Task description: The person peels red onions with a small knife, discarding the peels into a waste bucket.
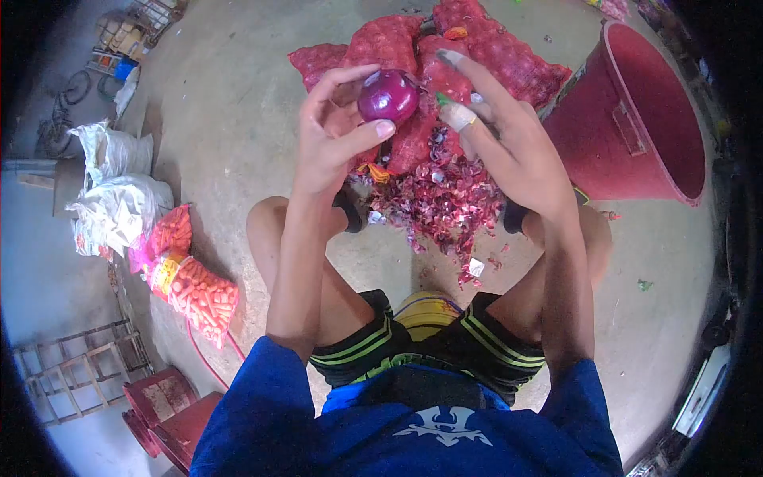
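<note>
My left hand [338, 131] grips a shiny peeled red onion [388, 97] between thumb and fingers. To its right is my right hand [505, 127], apart from the onion, with thumb and forefinger spread. Pale wrapping covers the forefinger tip and the thumb, and a small green bit shows at the thumb's end. Whether anything lies against the curled fingers is hidden. Below the hands, a heap of loose onion skins [445, 199] covers the floor between my feet. Behind them lie red mesh sacks of onions [505, 48].
A big red tub [588, 151] leans at the right, its mouth facing right. On the left are a mesh sack of carrots [203, 298] and white sacks [119, 199]. Red plastic crates or stools [171, 413] stand at lower left. I sit on something yellow [429, 314].
</note>
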{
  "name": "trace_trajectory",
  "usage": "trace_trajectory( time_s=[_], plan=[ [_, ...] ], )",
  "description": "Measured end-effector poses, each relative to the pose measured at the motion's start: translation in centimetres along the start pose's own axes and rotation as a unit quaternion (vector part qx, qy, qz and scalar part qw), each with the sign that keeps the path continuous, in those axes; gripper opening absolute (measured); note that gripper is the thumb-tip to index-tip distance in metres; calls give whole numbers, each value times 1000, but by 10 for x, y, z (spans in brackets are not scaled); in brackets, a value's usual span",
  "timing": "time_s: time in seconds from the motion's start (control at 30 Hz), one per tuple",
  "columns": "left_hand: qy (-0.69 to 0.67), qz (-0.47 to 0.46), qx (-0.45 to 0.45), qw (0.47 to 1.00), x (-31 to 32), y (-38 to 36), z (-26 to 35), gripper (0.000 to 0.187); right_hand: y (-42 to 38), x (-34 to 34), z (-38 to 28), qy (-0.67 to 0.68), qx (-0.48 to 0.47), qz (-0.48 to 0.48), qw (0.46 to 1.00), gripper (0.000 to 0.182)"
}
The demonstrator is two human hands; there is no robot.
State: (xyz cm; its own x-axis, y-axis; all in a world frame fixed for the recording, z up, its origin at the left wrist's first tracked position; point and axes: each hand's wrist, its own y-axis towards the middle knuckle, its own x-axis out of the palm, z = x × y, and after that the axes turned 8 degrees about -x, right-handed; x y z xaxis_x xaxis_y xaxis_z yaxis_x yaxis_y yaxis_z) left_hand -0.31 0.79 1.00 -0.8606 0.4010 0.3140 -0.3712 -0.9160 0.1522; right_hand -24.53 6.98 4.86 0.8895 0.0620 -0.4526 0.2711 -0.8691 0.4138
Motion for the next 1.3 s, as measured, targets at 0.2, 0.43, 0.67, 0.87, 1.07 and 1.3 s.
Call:
trace_trajectory(
  time_s=[0.2,0.43,0.67,0.87,1.07,1.3],
  plan=[
    [-78,-33,-9,996,-8,1,-7,75,3,7,10,-25,-64,16,998,56],
    [-111,-67,16,991,-9,1,-8,81,0,-15,-9,387,156,-43,908,51],
    [-100,-52,16,993,4,1,-3,85,-1,-5,15,233,22,15,972,49],
    [14,-292,115,949,39,25,35,86,-30,-13,73,-284,22,13,959,47],
    [184,-290,211,915,242,120,70,59,-26,-23,61,-254,168,-95,948,37],
    [298,-136,145,934,191,144,22,65,-78,-97,86,-334,201,-12,921,47]
  ],
)
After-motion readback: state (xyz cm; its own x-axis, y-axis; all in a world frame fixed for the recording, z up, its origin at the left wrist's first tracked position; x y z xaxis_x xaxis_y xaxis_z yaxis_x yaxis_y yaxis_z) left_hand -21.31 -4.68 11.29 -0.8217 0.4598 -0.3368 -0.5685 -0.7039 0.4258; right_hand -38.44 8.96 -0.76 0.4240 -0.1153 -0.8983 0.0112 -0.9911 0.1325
